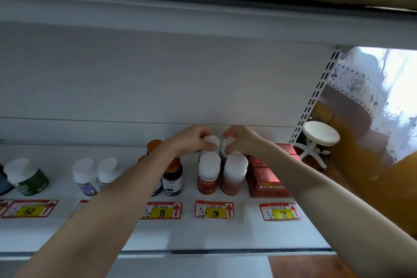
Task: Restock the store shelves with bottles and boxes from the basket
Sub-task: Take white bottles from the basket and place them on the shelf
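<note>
Two red bottles with white caps stand at the front of the white shelf (225, 239): the left front bottle (208, 174) and the right front bottle (234, 175). Directly behind them stand two more white-capped bottles. My left hand (194, 139) is shut on the cap of the rear left bottle (212, 141). My right hand (239, 139) is shut on the cap of the rear right bottle (226, 144). Both forearms reach in from below. The basket is not in view.
Red boxes (267, 181) stand stacked right of the bottles. To the left are dark bottles with orange caps (172, 178), white-capped purple-label bottles (86, 177) and a green jar (29, 179). Price tags (214, 209) line the shelf edge. A white stool (320, 135) stands beyond the shelf's right end.
</note>
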Available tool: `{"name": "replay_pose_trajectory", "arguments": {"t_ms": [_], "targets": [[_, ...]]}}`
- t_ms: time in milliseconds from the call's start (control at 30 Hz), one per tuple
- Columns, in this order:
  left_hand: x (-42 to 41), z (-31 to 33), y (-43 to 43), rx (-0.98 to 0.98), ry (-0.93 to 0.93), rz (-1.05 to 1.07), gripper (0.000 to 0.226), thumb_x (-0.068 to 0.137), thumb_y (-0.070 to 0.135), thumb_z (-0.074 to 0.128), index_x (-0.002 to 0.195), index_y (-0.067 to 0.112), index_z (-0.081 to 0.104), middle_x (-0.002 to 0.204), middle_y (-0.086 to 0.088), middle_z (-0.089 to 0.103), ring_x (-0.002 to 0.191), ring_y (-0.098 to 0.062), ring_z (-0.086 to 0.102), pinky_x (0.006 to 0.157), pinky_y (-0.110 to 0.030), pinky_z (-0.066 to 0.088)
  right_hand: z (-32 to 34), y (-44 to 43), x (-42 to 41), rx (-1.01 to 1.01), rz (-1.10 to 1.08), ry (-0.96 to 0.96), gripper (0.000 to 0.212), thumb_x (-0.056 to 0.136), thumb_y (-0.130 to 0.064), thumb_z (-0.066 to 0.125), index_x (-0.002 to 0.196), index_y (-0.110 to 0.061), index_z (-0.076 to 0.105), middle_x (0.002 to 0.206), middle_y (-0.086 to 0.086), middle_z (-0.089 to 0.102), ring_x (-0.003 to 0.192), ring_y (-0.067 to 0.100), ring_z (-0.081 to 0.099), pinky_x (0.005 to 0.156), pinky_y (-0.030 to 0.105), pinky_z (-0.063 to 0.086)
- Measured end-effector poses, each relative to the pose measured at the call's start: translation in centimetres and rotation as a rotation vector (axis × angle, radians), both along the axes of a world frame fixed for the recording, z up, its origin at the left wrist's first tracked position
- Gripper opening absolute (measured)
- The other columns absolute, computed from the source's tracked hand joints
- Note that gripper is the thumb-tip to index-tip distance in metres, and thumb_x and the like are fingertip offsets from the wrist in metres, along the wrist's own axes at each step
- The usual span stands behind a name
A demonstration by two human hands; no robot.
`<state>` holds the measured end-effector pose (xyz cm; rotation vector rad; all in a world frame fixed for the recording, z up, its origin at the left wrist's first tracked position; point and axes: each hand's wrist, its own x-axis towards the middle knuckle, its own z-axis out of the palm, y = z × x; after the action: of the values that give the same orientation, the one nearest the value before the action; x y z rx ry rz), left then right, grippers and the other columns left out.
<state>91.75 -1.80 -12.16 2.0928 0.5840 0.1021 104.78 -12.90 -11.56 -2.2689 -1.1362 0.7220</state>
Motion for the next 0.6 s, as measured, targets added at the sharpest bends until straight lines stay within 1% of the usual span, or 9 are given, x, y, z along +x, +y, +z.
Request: {"name": "replay_pose_trajectory", "arguments": {"t_ms": [133, 233, 300, 367, 433, 500, 533, 600], "targets": [[0.0, -0.3, -0.1, 0.019, -0.001, 0.005, 0.033, 0.085, 0.016, 0.065, 0.114, 0.002, 0.058, 0.116, -0.016, 0.059, 0.100, -0.022, 0.056, 0.088, -0.038, 0.047, 0.0, 0.0, -0.3, 0.018, -0.002, -0.010, 0.048, 0.077, -0.014, 0.070, 0.122, -0.010, 0.053, 0.129, 0.010, 0.050, 0.119, 0.024, 0.049, 0.086, 0.026, 0.041], [0.0, -0.7, -0.1, 0.031, 0.018, 0.019, 0.045, 0.086, 0.024, 0.064, 0.126, 0.008, 0.052, 0.125, -0.009, 0.055, 0.109, -0.021, 0.054, 0.092, -0.034, 0.045, -0.2, 0.0, -0.4, 0.040, -0.010, -0.030, 0.045, 0.081, -0.019, 0.067, 0.123, -0.010, 0.053, 0.130, 0.010, 0.051, 0.121, 0.024, 0.048, 0.087, 0.026, 0.038], [0.0, -0.9, -0.1, 0.058, 0.016, 0.032, 0.048, 0.088, 0.028, 0.061, 0.131, 0.009, 0.048, 0.131, -0.009, 0.052, 0.113, -0.021, 0.052, 0.093, -0.030, 0.043, -0.2, -0.1, -0.5, 0.049, -0.023, -0.048, 0.044, 0.084, -0.021, 0.064, 0.124, -0.010, 0.052, 0.131, 0.011, 0.050, 0.121, 0.024, 0.048, 0.088, 0.026, 0.038], [0.0, -0.7, -0.5, 0.105, -0.003, 0.070, 0.051, 0.091, 0.028, 0.057, 0.135, 0.008, 0.044, 0.137, -0.010, 0.048, 0.121, -0.022, 0.049, 0.097, -0.030, 0.040, -0.2, -0.1, -0.5, 0.051, -0.030, -0.071, 0.044, 0.086, -0.023, 0.061, 0.126, -0.010, 0.051, 0.132, 0.011, 0.050, 0.120, 0.025, 0.048, 0.088, 0.026, 0.038], [0.0, -0.2, -1.1, 0.191, -0.054, 0.135, 0.049, 0.093, 0.027, 0.054, 0.135, 0.005, 0.043, 0.138, -0.012, 0.047, 0.123, -0.022, 0.047, 0.099, -0.028, 0.038, 0.2, -0.2, -0.6, 0.054, -0.029, -0.121, 0.041, 0.088, -0.025, 0.058, 0.126, -0.011, 0.051, 0.130, 0.011, 0.052, 0.116, 0.026, 0.051, 0.082, 0.026, 0.039], [-0.6, 0.4, -1.8, 0.328, -0.128, 0.196, 0.042, 0.095, 0.025, 0.051, 0.130, 0.003, 0.048, 0.132, -0.012, 0.052, 0.120, -0.022, 0.050, 0.094, -0.024, 0.037, 0.9, -0.4, -0.6, 0.087, -0.012, -0.190, 0.035, 0.090, -0.023, 0.054, 0.123, -0.010, 0.054, 0.127, 0.011, 0.055, 0.114, 0.027, 0.052, 0.082, 0.027, 0.040], [-1.1, 0.7, -2.2, 0.411, -0.168, 0.214, 0.038, 0.095, 0.025, 0.051, 0.126, 0.003, 0.052, 0.128, -0.012, 0.055, 0.117, -0.023, 0.052, 0.092, -0.024, 0.038, 1.3, -0.5, -0.5, 0.108, 0.002, -0.230, 0.032, 0.091, -0.021, 0.052, 0.120, -0.009, 0.057, 0.125, 0.011, 0.057, 0.113, 0.027, 0.053, 0.084, 0.028, 0.041], [-2.3, 1.3, -3.0, 0.584, -0.205, 0.233, 0.035, 0.095, 0.027, 0.049, 0.120, 0.004, 0.057, 0.121, -0.011, 0.060, 0.111, -0.024, 0.055, 0.090, -0.031, 0.043, 2.4, -0.8, -0.7, 0.155, 0.033, -0.303, 0.027, 0.092, -0.019, 0.049, 0.113, -0.006, 0.061, 0.119, 0.011, 0.061, 0.109, 0.028, 0.055, 0.086, 0.030, 0.044]]}}
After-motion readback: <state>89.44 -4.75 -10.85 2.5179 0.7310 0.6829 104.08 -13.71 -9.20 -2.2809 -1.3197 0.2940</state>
